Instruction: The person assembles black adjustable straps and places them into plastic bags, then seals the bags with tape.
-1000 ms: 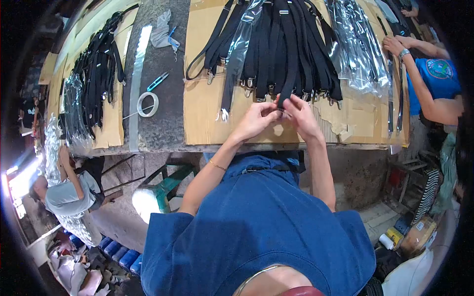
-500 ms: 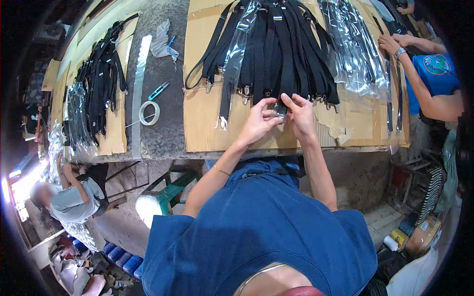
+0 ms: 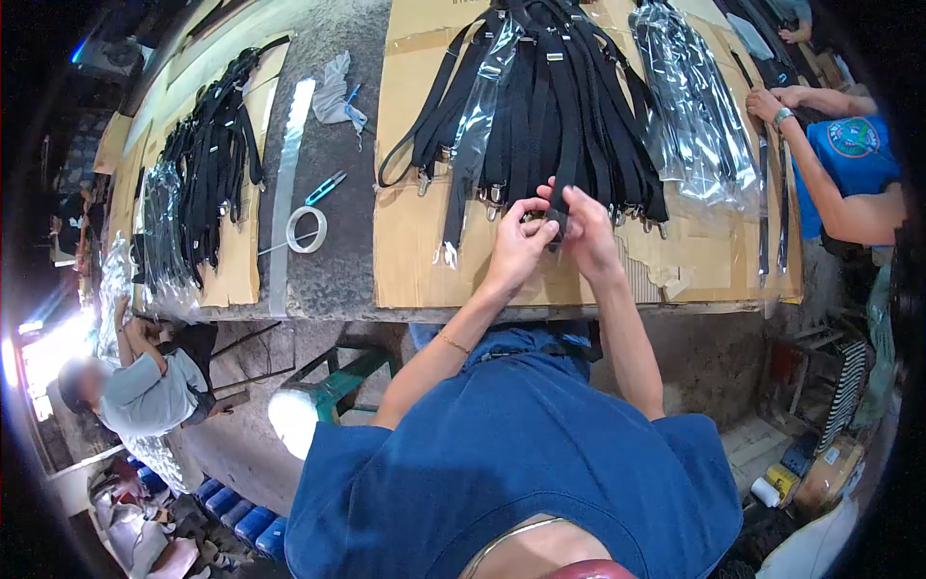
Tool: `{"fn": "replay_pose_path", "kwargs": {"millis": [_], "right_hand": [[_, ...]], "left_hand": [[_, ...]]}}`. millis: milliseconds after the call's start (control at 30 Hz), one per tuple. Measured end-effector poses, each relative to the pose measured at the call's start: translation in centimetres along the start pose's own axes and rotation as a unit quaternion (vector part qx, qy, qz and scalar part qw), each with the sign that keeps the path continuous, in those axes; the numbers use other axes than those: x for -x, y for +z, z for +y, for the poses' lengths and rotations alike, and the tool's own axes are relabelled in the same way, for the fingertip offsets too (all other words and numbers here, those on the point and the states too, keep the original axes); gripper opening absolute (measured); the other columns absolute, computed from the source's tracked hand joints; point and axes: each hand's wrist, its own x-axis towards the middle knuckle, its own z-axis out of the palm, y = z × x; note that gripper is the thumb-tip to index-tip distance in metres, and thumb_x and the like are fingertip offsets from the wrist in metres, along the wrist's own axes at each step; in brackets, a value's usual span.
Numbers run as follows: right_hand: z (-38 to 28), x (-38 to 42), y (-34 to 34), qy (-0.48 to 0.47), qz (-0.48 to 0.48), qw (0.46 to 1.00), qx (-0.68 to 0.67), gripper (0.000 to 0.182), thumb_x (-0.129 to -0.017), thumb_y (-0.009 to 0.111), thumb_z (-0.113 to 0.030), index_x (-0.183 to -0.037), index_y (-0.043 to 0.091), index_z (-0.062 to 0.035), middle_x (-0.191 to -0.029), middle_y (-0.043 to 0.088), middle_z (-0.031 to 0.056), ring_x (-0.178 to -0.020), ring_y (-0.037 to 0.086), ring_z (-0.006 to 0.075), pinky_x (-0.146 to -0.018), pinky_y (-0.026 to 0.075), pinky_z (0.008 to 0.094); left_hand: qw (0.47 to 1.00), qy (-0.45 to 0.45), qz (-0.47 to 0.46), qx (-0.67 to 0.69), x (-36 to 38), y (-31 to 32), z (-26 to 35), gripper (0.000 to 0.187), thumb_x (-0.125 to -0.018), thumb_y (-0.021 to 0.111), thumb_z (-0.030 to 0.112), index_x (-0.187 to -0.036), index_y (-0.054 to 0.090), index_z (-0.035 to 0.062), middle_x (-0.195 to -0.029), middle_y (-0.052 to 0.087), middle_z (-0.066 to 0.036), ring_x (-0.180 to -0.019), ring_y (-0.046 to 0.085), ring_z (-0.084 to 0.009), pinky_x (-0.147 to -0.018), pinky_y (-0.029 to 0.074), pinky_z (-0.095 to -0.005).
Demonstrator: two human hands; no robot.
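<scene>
Black suspenders (image 3: 526, 116) with metal clips along their lower ends lie fanned out on a cardboard sheet (image 3: 415, 280). In front of them, my left hand (image 3: 521, 246) pinches the lower end of one suspender strap (image 3: 567, 154). My right hand (image 3: 592, 236) closes on the same end from the other side, thumb and fingers bent around it. A shiny clear bit shows between the hands, but its kind and the strap's clip are hidden by my fingers. One strap in a clear plastic sleeve (image 3: 475, 135) lies left of my hands.
Plastic-sleeved straps (image 3: 690, 106) lie to the right, near a co-worker's hands (image 3: 776, 99). Left are a tape roll (image 3: 292, 230), blue thread snips (image 3: 323, 189), a metal ruler (image 3: 288, 154) and another suspender pile (image 3: 207, 164). Another person (image 3: 154, 386) is at lower left, beyond a green stool (image 3: 333, 391).
My fingers have shifted on the strap end, with the right hand turned more over it. The whole view has moved slightly, so the table appears a little lower and further right.
</scene>
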Motion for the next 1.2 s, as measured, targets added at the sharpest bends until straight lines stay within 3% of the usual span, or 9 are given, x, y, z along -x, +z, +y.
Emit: {"fn": "replay_pose_path", "kwargs": {"millis": [67, 167, 300, 433, 667, 867, 933, 1100, 1200], "right_hand": [[-0.6, -2.3, -1.7, 0.035, -0.045, 0.998, 0.019, 0.023, -0.092, 0.056, -0.021, -0.103, 0.057, -0.0013, -0.093, 0.065, 0.0103, -0.07, 0.061, 0.0108, -0.055, 0.048, 0.0221], [-1.3, -4.1, -0.8, -0.077, 0.01, 0.989, 0.126, 0.011, -0.091, 0.055, -0.013, -0.095, 0.057, -0.003, -0.094, 0.065, 0.0114, -0.076, 0.062, 0.0141, -0.065, 0.051, 0.0267], [-0.5, -4.5, -0.3, -0.106, -0.015, 0.988, 0.116, 0.007, -0.088, 0.054, -0.006, -0.092, 0.058, -0.0012, -0.094, 0.066, 0.0124, -0.081, 0.062, 0.0158, -0.07, 0.053, 0.0288], [-2.5, -4.9, -0.6, 0.019, -0.105, 0.98, 0.169, 0.01, -0.089, 0.057, -0.013, -0.086, 0.058, -0.0033, -0.09, 0.066, 0.0091, -0.074, 0.061, 0.0117, -0.065, 0.05, 0.0262], [-5.2, -10.0, 0.0, -0.015, -0.026, 0.976, 0.217, 0.017, -0.087, 0.059, -0.019, -0.089, 0.06, -0.0015, -0.083, 0.064, 0.0068, -0.073, 0.06, 0.0126, -0.064, 0.048, 0.0227], [-7.3, -12.7, 0.5, 0.025, -0.12, 0.968, 0.219, 0.017, -0.085, 0.062, -0.016, -0.084, 0.062, 0.0006, -0.073, 0.062, 0.0073, -0.062, 0.058, 0.0136, -0.054, 0.046, 0.0266], [-8.2, -15.6, 1.8, 0.032, -0.063, 0.978, 0.196, 0.018, -0.087, 0.06, -0.019, -0.084, 0.061, -0.0006, -0.067, 0.06, 0.0064, -0.058, 0.057, 0.0142, -0.054, 0.047, 0.0272], [-8.1, -19.3, 2.9, -0.06, -0.048, 0.963, 0.26, 0.019, -0.088, 0.058, -0.02, -0.087, 0.062, -0.002, -0.072, 0.062, 0.0066, -0.059, 0.058, 0.0142, -0.056, 0.047, 0.0269], [-7.9, -18.5, 3.5, -0.095, -0.051, 0.967, 0.23, 0.017, -0.088, 0.057, -0.018, -0.088, 0.062, -0.0022, -0.077, 0.064, 0.0071, -0.064, 0.06, 0.0152, -0.059, 0.049, 0.0279]], "left_hand": [[1.0, -0.011, -0.005, -0.013, 0.1, 0.1, 0.1, 0.028, -0.089, 0.055, 0.0, -0.115, 0.045, -0.0002, -0.089, 0.066, -0.013, -0.079, 0.065, -0.0156, -0.071, 0.052, -0.0243], [1.0, -0.021, -0.005, 0.004, 0.1, 0.7, 0.2, 0.025, -0.091, 0.053, 0.002, -0.114, 0.045, -0.0012, -0.086, 0.066, -0.013, -0.073, 0.066, -0.0165, -0.066, 0.053, -0.0251], [0.999, -0.016, 0.018, 0.023, -1.9, 0.7, -0.2, 0.022, -0.092, 0.053, 0.005, -0.113, 0.047, -0.0012, -0.09, 0.065, -0.011, -0.075, 0.065, -0.0147, -0.065, 0.054, -0.0259], [0.998, 0.014, 0.018, 0.061, -3.3, 0.5, -0.7, 0.018, -0.091, 0.054, 0.004, -0.106, 0.047, -0.0025, -0.089, 0.065, -0.013, -0.073, 0.065, -0.0175, -0.068, 0.055, -0.0284], [0.994, 0.006, 0.057, 0.088, -4.8, 1.5, -0.2, 0.023, -0.091, 0.053, 0.001, -0.101, 0.033, 0.0014, -0.09, 0.063, -0.022, -0.08, 0.067, -0.0259, -0.072, 0.056, -0.0329], [0.993, 0.076, 0.072, 0.046, -9.1, 1.4, 2.6, 0.025, -0.09, 0.053, -0.002, -0.102, 0.032, 0.0015, -0.092, 0.064, -0.022, -0.077, 0.067, -0.0243, -0.069, 0.056, -0.0323], [0.996, 0.061, 0.055, 0.035, -8.9, 1.7, 3.7, 0.024, -0.09, 0.053, -0.002, -0.101, 0.032, 0.0017, -0.092, 0.064, -0.022, -0.077, 0.067, -0.0243, -0.068, 0.056, -0.0323], [0.993, 0.052, 0.056, 0.089, -10.6, 2.0, 4.0, 0.023, -0.087, 0.055, -0.001, -0.102, 0.037, 0.0012, -0.09, 0.064, -0.021, -0.074, 0.067, -0.0245, -0.061, 0.054, -0.0309], [0.99, 0.09, 0.08, 0.077, -13.1, 2.2, 4.7, 0.023, -0.082, 0.059, -0.001, -0.098, 0.044, 0.0008, -0.082, 0.062, -0.013, -0.069, 0.065, -0.02, -0.06, 0.053, -0.0293]]}}
